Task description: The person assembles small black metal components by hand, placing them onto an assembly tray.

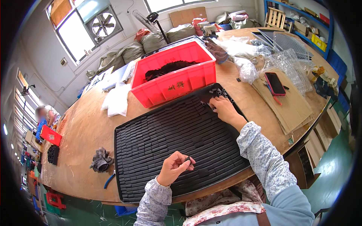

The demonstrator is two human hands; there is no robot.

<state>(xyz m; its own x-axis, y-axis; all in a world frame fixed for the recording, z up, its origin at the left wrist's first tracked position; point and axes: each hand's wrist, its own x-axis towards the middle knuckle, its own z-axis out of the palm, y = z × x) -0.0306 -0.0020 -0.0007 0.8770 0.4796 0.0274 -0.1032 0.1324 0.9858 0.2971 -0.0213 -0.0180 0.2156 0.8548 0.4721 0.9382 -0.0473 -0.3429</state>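
A wide black tray (117, 165) lies in front of me, filled with close rows of small black pieces (162, 135). My left hand (175, 168) hovers over its near middle, thumb and fingers closed on one small black piece (188, 159). At the tray's far right corner, my right hand (224, 110) reaches down with bent fingers among loose short black tubes (218, 92). Whatever its fingertips pinch there is hidden.
Behind the tray stands a red bin (173, 88) holding dark material. On the right, a phone (275, 83) rests on cardboard (290, 109) near clear plastic packaging (294, 67). Grey gloves (101, 160) and a blue-handled tool (109, 180) lie left. Another person (51, 113) is far left.
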